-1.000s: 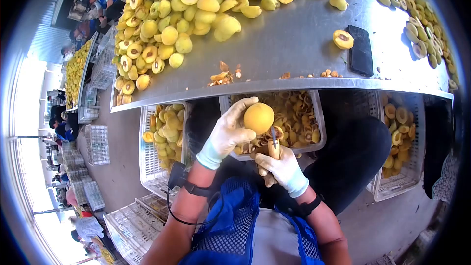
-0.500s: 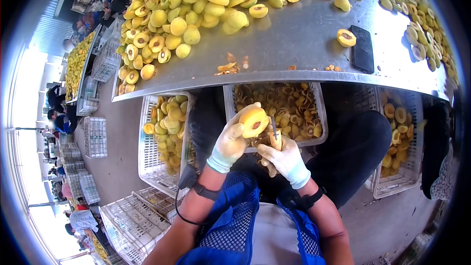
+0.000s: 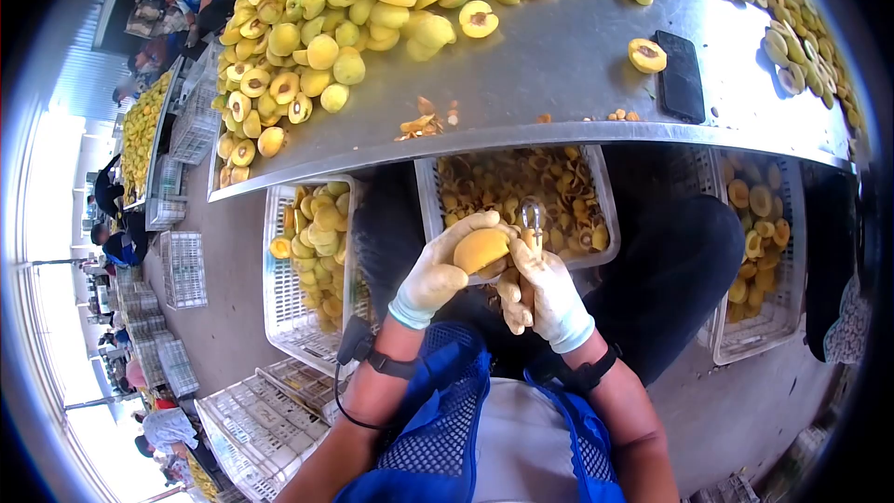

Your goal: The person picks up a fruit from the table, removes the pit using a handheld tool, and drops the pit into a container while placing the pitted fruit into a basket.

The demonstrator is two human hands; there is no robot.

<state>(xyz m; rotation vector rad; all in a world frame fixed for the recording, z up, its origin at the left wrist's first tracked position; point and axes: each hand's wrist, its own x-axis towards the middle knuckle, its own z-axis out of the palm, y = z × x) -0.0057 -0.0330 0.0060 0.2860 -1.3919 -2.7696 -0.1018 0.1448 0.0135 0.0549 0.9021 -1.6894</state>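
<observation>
A yellow halved fruit [image 3: 481, 251] is gripped in my gloved left hand [image 3: 436, 272], its cut side turned away from view. Close beside it on the right, my gloved right hand [image 3: 545, 293] is closed around a small tool [image 3: 532, 218] with a looped metal end pointing up. The fingertips of both hands nearly meet over a white crate [image 3: 611, 224] of fruit pieces and scraps. On the metal table [image 3: 549, 84] above lies a large heap of halved fruit [image 3: 321, 51].
A black phone [image 3: 681, 77] lies beside a fruit half [image 3: 647, 56]. Fruit crates stand at the left [image 3: 279, 303] and right [image 3: 790, 307], under the table edge. Stacked empty crates [image 3: 251, 428] are at lower left. Several people sit at far left.
The fruit has turned so its cut face no longer shows, and the hands have come together. The tool's looped end now points up. Another fruit half on the table lies cut side up near the heap.
</observation>
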